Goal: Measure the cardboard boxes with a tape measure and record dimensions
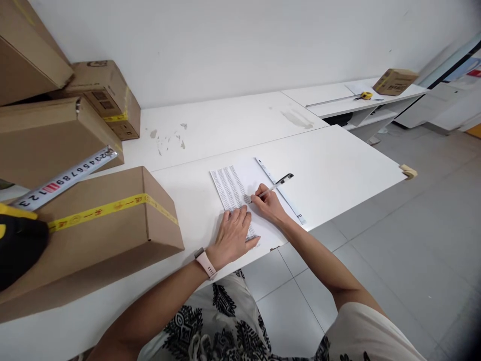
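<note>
A sheet of paper (265, 173) with columns of small print or writing on its left half lies on the white table (338, 165). My left hand (235, 230), with a pink-banded watch at the wrist, rests flat on the lower left of the sheet, fingers stretched out. In my right hand (267, 204) is a pen (280, 182) with a clear barrel and black clip. Its tip meets the paper beside the written columns, just above my left fingertips. A pale blue strip (276, 183) runs along the sheet's right edge.
Cardboard boxes (112, 220) with yellow tape stand at the left, with a tape measure (22, 235) drawn out over the nearest. Farther right, another tape measure (364, 95) and a small box (395, 81) sit on a shelf. A tan corner guard (409, 172) caps the table's edge.
</note>
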`<state>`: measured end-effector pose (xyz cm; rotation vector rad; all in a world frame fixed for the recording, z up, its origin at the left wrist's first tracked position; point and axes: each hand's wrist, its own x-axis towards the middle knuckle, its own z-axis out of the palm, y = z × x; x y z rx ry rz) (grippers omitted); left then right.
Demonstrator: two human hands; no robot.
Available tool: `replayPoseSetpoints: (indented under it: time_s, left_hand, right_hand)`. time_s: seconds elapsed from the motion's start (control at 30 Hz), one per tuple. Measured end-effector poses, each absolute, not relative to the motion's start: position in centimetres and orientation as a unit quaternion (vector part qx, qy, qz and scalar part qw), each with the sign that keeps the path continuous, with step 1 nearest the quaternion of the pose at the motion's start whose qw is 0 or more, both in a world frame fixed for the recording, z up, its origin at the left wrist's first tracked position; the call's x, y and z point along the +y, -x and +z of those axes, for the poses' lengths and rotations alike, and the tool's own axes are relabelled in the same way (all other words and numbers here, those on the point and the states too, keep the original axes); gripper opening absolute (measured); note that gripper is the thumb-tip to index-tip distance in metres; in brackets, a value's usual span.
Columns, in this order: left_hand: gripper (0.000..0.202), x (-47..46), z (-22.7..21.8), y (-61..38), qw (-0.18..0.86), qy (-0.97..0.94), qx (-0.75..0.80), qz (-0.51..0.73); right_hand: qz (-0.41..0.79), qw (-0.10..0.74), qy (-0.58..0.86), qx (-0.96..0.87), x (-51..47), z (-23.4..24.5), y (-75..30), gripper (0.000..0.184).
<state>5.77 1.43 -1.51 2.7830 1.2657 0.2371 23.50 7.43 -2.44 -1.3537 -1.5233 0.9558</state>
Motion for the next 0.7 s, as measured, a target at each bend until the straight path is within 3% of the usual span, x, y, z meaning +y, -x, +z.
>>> replayPoseSetpoints:
  time_s: [0.7]
  left_hand:
    - [0.066, 1.22, -1.60, -5.98, 0.022, -0.909, 0.409, 0.074]
  right_hand:
    - [0.349, 0.397, 0.544, -0.652, 7.38, -3.01, -23.37, 0.022]
